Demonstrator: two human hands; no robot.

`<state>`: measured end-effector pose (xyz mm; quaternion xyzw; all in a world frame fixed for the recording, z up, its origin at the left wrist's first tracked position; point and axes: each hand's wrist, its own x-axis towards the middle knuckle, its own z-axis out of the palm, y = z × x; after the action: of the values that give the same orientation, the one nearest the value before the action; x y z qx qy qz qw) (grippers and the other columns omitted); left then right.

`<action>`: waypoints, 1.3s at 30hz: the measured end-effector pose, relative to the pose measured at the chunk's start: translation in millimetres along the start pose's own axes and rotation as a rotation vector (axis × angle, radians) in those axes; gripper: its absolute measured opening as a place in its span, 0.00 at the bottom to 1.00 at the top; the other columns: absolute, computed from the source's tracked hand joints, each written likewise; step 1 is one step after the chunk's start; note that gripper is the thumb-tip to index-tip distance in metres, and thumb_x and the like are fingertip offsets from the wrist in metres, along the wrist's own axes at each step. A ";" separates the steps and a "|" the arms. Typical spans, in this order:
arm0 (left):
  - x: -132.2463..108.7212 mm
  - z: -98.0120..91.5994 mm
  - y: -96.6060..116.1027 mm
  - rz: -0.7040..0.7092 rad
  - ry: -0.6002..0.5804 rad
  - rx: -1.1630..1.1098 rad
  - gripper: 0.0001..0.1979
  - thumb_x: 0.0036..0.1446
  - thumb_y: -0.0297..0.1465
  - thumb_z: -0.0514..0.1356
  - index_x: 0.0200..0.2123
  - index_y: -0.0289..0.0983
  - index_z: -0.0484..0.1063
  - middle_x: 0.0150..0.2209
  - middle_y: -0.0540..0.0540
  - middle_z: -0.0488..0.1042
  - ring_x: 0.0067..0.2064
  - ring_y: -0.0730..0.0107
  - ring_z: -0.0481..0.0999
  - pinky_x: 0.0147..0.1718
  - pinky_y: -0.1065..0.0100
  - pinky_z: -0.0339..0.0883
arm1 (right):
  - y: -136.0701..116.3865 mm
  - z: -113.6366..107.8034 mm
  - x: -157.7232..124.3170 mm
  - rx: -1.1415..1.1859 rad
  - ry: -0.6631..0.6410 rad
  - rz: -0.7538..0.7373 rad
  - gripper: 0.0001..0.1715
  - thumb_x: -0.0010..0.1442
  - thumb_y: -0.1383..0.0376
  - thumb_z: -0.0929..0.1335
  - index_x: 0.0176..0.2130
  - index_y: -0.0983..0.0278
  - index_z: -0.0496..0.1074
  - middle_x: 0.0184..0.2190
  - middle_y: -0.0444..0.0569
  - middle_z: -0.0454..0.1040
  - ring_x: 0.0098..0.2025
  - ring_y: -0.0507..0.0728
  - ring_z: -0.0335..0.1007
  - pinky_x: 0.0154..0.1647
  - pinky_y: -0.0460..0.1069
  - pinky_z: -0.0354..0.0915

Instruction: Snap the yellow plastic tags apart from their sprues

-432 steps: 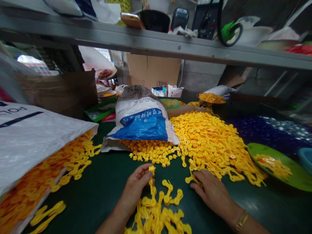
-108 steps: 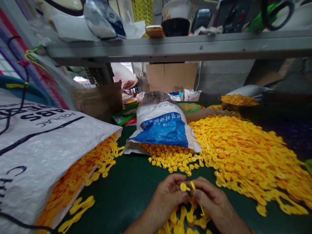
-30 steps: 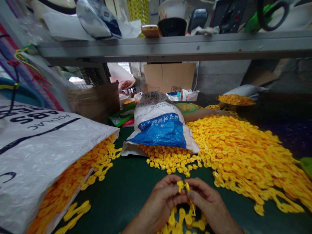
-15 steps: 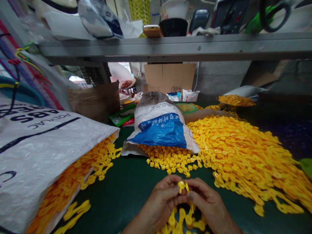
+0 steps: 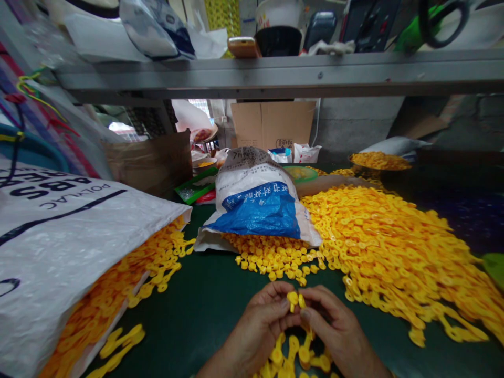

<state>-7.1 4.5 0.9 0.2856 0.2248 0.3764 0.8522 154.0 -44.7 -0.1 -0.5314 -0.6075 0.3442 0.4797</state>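
Observation:
My left hand is closed, pinching a small yellow plastic cap between thumb and fingers. Right beside it, my right hand grips a yellow plastic strap piece by its end, most of it covered by the fingers. The two parts sit close together; whether they touch I cannot tell. Beneath the hands lie several yellow strap pieces with round ends. Just beyond, small round yellow caps spill from the mouth of a white and blue woven bag.
A large heap of yellow strap pieces covers the right of the dark green table. On the left, a white sack lies open with more pieces. A grey metal shelf beam crosses above. A cardboard box stands behind.
The strap piece in my right hand has turned slightly beside the cap. Both hands stay almost in place, and the camera view has shifted a little.

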 end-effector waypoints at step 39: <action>-6.4 4.9 -10.6 0.383 0.135 0.729 0.07 0.55 0.30 0.61 0.37 0.39 0.79 0.36 0.45 0.71 0.40 0.63 0.71 0.40 0.68 0.65 | -9.2 6.2 -11.3 -0.054 -0.036 -0.010 0.18 0.65 0.60 0.61 0.50 0.56 0.74 0.30 0.47 0.70 0.34 0.56 0.70 0.35 0.46 0.68</action>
<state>-2.7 -7.9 -1.4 0.5798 0.3417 0.4419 0.5931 145.0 -57.0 4.1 -0.5350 -0.6277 0.3349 0.4556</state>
